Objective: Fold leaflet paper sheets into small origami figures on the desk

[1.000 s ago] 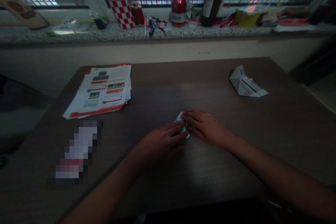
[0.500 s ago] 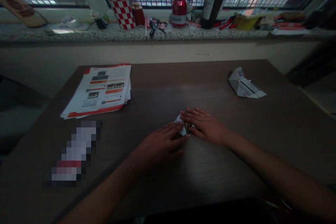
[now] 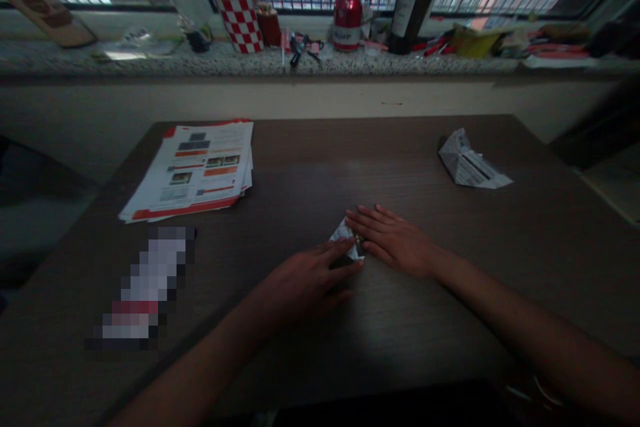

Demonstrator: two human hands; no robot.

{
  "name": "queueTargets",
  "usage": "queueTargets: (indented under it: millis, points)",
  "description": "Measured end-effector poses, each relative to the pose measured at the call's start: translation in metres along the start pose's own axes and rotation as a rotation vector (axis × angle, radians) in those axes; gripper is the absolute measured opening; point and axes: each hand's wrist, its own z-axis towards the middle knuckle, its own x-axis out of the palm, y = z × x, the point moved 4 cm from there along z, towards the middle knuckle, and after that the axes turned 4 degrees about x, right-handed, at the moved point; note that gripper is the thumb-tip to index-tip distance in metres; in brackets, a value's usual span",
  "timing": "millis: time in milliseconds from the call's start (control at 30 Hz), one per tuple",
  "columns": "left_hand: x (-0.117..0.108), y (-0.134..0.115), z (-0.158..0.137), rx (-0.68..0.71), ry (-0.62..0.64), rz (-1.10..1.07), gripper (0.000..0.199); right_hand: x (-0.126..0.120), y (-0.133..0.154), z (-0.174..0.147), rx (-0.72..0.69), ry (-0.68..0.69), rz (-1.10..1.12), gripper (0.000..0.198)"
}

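A small folded piece of printed paper (image 3: 341, 232) lies flat on the brown table (image 3: 320, 167), partly covered by both hands. My right hand (image 3: 393, 239) rests palm down over its right side, fingers stretched out and pointing left. From the lower left, my left hand (image 3: 313, 277) reaches in with its fingertips on the paper's lower edge, its fingers extended and slightly apart. The paper's right part is hidden under my right hand.
A folded paper shape (image 3: 473, 163) stands at the back right. A stack of printed sheets (image 3: 205, 173) lies at the back left, with a pixelated object (image 3: 145, 287) in front. The windowsill (image 3: 165, 67) holds a red can (image 3: 347, 23), a dark bottle (image 3: 413, 10) and a checkered box (image 3: 237, 13).
My left fingers have shifted slightly, and more of the folded paper's left side shows. My right hand stays over the paper. The whole view has moved a little.
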Motion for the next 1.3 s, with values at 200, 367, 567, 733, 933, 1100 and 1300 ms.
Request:
queueTargets:
  millis: [200,367,567,733,933,1100,1300]
  points:
    - [-0.003,0.000,0.001,-0.056,0.068,0.026,0.052,0.000,0.002,0.001,0.022,0.011,-0.025,0.057]
    - [-0.004,0.003,0.000,-0.090,0.118,0.046,0.050,0.001,0.003,0.002,0.020,0.005,-0.029,0.057]
    - [-0.006,0.006,0.003,-0.052,0.067,0.041,0.041,-0.001,0.004,0.001,0.010,-0.030,-0.011,0.059]
    - [-0.009,0.017,0.005,-0.057,-0.102,-0.068,0.031,-0.002,0.002,0.001,0.006,-0.045,0.040,0.062]
    - [-0.011,0.030,0.012,-0.223,-0.349,0.027,0.030,-0.003,0.000,0.002,0.026,-0.052,0.095,0.065]
    - [-0.005,0.033,0.016,-0.302,-0.337,0.156,0.038,-0.004,-0.002,0.002,0.073,-0.097,0.150,0.068]
    - [-0.001,0.033,0.018,-0.332,-0.292,0.163,0.034,-0.003,-0.004,-0.001,0.200,-0.169,0.236,0.070]
